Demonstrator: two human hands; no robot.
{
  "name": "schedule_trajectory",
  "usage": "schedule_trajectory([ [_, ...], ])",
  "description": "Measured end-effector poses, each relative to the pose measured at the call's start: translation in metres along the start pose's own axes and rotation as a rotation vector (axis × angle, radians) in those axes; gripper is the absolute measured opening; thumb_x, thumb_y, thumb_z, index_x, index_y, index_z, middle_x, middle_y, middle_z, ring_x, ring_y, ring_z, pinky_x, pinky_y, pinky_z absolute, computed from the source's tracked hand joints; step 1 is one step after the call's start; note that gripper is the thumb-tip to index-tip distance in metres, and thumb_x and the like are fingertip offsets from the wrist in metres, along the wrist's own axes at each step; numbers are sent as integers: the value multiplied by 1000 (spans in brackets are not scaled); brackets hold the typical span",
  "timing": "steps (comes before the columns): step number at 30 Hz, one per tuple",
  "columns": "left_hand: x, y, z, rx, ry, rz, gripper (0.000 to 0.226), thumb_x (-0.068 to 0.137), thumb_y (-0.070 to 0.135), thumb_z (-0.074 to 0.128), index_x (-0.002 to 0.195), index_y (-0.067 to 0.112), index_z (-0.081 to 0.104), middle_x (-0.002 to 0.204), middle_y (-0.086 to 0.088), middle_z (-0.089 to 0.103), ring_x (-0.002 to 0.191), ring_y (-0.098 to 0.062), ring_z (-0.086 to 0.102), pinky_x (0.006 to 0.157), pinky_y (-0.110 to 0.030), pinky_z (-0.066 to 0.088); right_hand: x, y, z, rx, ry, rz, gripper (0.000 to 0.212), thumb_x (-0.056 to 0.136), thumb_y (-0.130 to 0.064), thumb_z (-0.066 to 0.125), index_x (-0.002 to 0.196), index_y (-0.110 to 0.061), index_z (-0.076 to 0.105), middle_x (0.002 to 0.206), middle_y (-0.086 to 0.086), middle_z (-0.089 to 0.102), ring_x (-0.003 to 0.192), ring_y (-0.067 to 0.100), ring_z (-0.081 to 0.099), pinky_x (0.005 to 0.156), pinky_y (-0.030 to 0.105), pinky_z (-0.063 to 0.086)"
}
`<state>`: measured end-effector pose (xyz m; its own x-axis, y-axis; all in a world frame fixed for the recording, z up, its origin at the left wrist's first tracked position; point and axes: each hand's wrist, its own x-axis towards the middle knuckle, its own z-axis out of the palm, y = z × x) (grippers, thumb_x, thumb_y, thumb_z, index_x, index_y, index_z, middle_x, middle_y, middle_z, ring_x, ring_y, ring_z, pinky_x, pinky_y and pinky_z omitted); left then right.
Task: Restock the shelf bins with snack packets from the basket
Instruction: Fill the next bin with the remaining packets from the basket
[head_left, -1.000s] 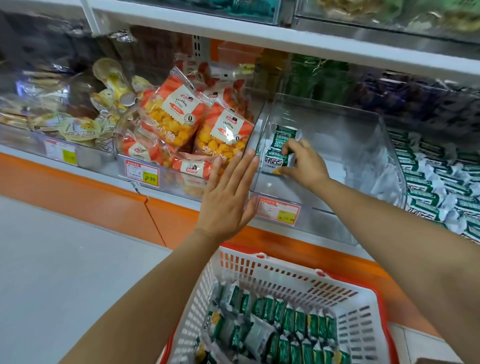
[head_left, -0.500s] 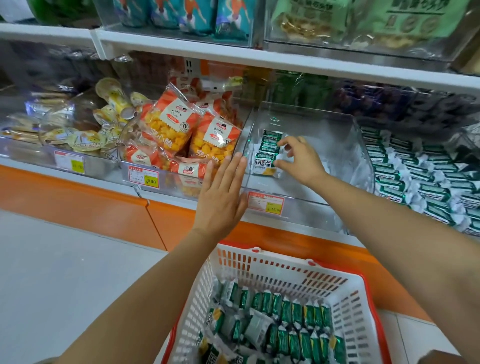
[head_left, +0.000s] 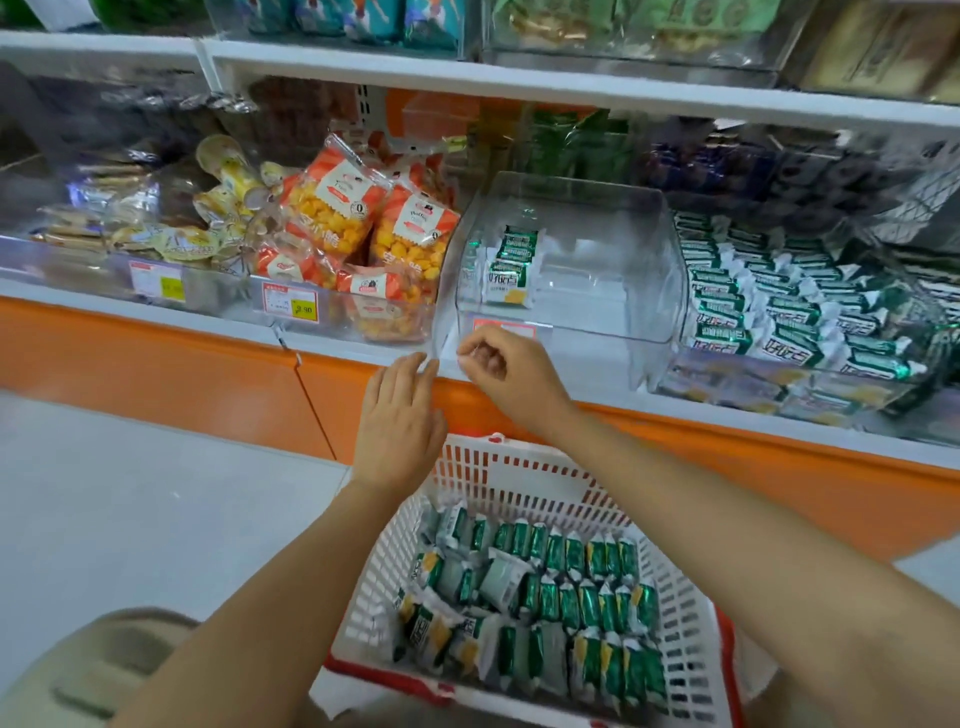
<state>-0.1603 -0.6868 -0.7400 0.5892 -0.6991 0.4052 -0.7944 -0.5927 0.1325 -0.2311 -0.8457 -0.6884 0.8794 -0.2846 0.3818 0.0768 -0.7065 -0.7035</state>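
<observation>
You are getting bright, even light, soft and from overhead, with almost no hard shadows on the grey floor (head_left: 130, 493). Under the white shelf board (head_left: 519, 85) the back of the shelf falls dim, most of all at the upper left and upper right of the frame. Pale glare streaks lie on the walls of the clear bin (head_left: 613, 218). The wide lens bows the shelf board and stretches whatever sits at the bottom corners. Print on the packets (head_left: 511, 270) reads soft, and the lower left corner is smeared.

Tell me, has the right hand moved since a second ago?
Yes. The right hand pulled back out of the clear bin, toward the basket, leaving the packets inside.
</observation>
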Motion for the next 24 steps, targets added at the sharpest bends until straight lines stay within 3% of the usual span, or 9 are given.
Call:
schedule_trajectory([
  [2, -23, -5, 13, 6, -90, -12, 49, 89, 23, 43, 134, 6, 50, 141, -16, 47, 128, -35, 44, 108, -53, 34, -25, 15, 19, -45, -96, 85, 5, 91, -22, 63, 95, -20, 64, 77, -6, 59, 67, 8, 54, 63, 26, 46],
  [4, -45, -10, 24, 24, -248, -41, 49, 94, 25, 47, 140, 9, 45, 148, -14, 41, 136, -34, 38, 115, -51, 26, -50, 33, 35, -115, -203, 177, 9, 92, -22, 63, 100, -22, 64, 85, -5, 62, 73, 9, 56, 67, 29, 49],
  [8, -78, -18, 45, 99, -532, -138, 61, 103, 37, 34, 156, 15, 15, 164, -8, 10, 150, -26, 10, 122, -42, 9, -94, 70, 56, -227, -387, 389, 14, 95, -21, 57, 108, -18, 59, 96, 2, 61, 84, 19, 58, 76, 39, 51],
  [11, -88, -25, 57, 87, -632, -187, 65, 104, 38, 31, 157, 13, 1, 165, -8, -1, 152, -25, 3, 123, -40, 6, -116, 97, 69, -250, -470, 489, 17, 96, -23, 56, 110, -14, 57, 101, 5, 62, 90, 21, 59, 81, 37, 50],
  [13, -89, -30, 65, 67, -656, -197, 68, 105, 37, 31, 156, 9, -3, 165, -10, -6, 152, -25, -1, 124, -39, 5, -126, 113, 79, -240, -503, 567, 20, 96, -24, 59, 112, -13, 57, 107, 4, 62, 95, 20, 59, 86, 35, 50],
  [17, -88, -33, 82, -40, -582, -244, 71, 103, 32, 37, 155, 3, -3, 164, -13, -7, 152, -26, -1, 123, -33, 8, -147, 145, 100, -292, -636, 700, 28, 97, -31, 58, 119, -15, 54, 120, 7, 61, 102, 24, 60, 92, 43, 50],
  [20, -89, -35, 93, -45, -545, -268, 73, 101, 31, 41, 155, 1, 2, 164, -15, 0, 151, -29, 8, 121, -36, 18, -156, 159, 112, -321, -753, 766, 45, 100, -33, 52, 138, -12, 44, 133, 11, 56, 110, 28, 59, 91, 37, 49],
  [24, -86, -31, 100, -33, -482, -299, 71, 98, 30, 47, 154, -2, 17, 161, -19, 18, 145, -34, 26, 114, -44, 31, -165, 170, 129, -366, -794, 824, 50, 98, -25, 55, 144, -12, 39, 134, 15, 55, 116, 30, 57, 92, 40, 50],
])
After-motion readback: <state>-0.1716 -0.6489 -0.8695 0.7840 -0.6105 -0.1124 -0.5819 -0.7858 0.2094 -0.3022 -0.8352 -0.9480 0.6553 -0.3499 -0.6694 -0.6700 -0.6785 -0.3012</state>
